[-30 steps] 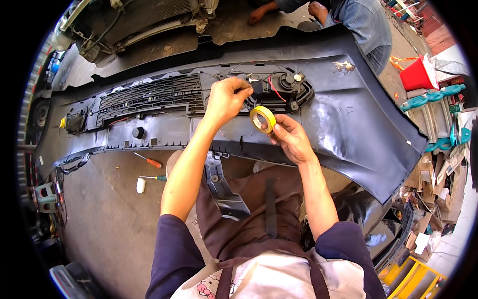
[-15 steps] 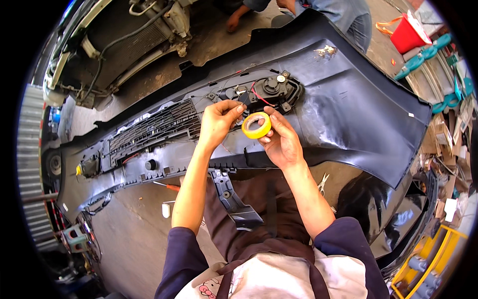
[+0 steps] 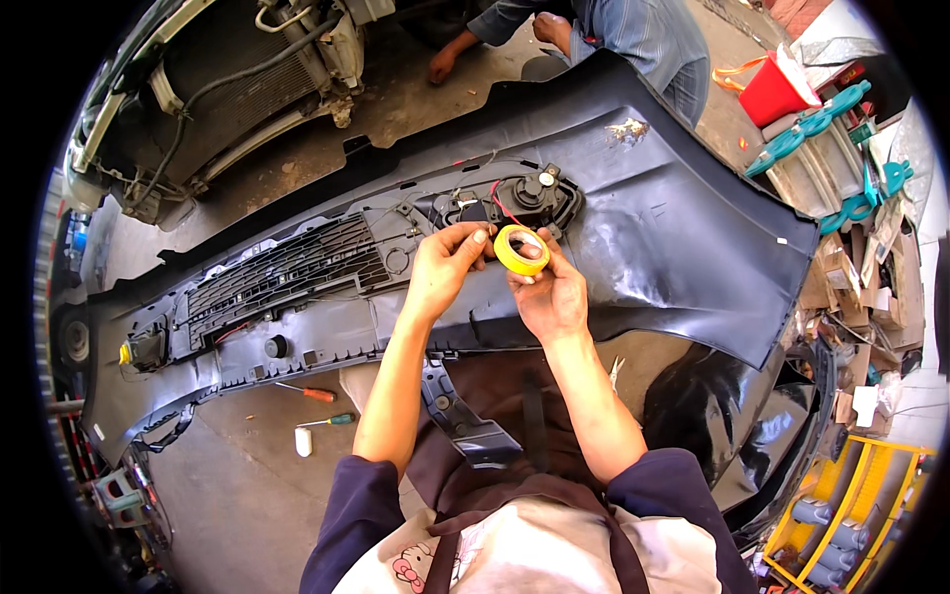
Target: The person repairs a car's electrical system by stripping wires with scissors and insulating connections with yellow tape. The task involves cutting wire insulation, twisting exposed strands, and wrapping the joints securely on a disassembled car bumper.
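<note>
A roll of yellow tape [image 3: 511, 261] is held in my right hand [image 3: 556, 302], its fingers and thumb gripping the ring from behind and the right. Close on its left, my left hand [image 3: 442, 271] is closed in a pinch, thumb against fingers; what it pinches is too small to make out. Both hands are above the inner side of a large black car bumper [image 3: 653, 218]. Just beyond them a round black lamp unit [image 3: 537, 197] is fitted in the bumper, with a red wire [image 3: 502, 201] running from it down toward my hands.
A black bracket [image 3: 457, 416] hangs at the bumper's near edge, over my lap. Screwdrivers, one orange-handled [image 3: 319, 395], lie on the floor. Another person [image 3: 633, 45] crouches beyond the bumper, by an opened car front [image 3: 247, 99]. A red bag [image 3: 777, 91] and a yellow rack [image 3: 851, 495] stand right.
The view has shifted, so the bumper sits further left and lower. The tape roll has turned and tilted in my right hand. My left hand keeps its pinch beside it.
</note>
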A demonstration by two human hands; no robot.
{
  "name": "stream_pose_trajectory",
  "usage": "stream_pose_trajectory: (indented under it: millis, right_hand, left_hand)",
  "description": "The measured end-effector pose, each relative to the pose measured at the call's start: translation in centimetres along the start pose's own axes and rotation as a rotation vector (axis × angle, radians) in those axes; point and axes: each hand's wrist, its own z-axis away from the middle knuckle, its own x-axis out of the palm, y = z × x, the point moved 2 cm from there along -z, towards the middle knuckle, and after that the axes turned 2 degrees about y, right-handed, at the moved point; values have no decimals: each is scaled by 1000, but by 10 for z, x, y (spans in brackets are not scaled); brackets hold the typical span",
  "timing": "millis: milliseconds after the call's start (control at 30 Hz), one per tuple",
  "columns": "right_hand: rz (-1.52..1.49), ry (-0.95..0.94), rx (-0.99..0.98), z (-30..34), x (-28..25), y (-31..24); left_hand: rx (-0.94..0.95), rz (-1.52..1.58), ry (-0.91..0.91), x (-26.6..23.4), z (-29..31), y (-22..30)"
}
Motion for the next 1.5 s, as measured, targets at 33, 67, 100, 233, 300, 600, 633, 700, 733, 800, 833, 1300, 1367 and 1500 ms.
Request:
stream_pose_trajectory:
  millis: [33, 67, 100, 233, 300, 600, 633, 700, 733, 800, 833, 1300, 1367, 1500]
  right_hand:
    - [-4, 1, -8, -1, 0, 0]
    - [-12, 2, -16, -1, 1, 2]
    - [10, 10, -31, -2, 2, 4]
    - [40, 35, -70, -7, 2, 17]
    - [40, 52, -79, -7, 5, 22]
    - [120, 75, -183, 0, 1, 24]
    - [130, 81, -193, 0, 3, 24]
    - [157, 112, -220, 2, 5, 23]
    - [172, 127, -231, 2, 6, 22]
    - [154, 115, -224, 0, 3, 20]
    - [147, 107, -218, -2, 2, 19]
    - [415, 24, -36, -9, 20, 28]
    - [462, -101, 60, -7, 16, 31]
    - [540, -76, 133, 4, 20, 36]
  left_hand:
    - [13, -9, -20, -1, 1, 1]
    - [-32, -3, -36, -3, 3, 5]
    - [-18, 39, -33, -3, 4, 5]
    - [-4, 170, -65, -9, 2, 1]
    - [-13, 187, -90, -14, -2, 0]
    - [79, 131, -96, -19, -12, -12]
    - [100, 117, -81, -18, -12, -14]
    - [151, 18, -47, -11, -9, -13]
    - [179, -23, -30, -9, -10, -15]
    - [217, -119, -2, -4, -10, -17]
    - [260, -166, 3, -2, -11, -17]
    - [546, -631, 108, -24, -13, -7]
    - [528, -644, 106, -25, -14, -10]
    - [516, -619, 87, -24, -11, -7]
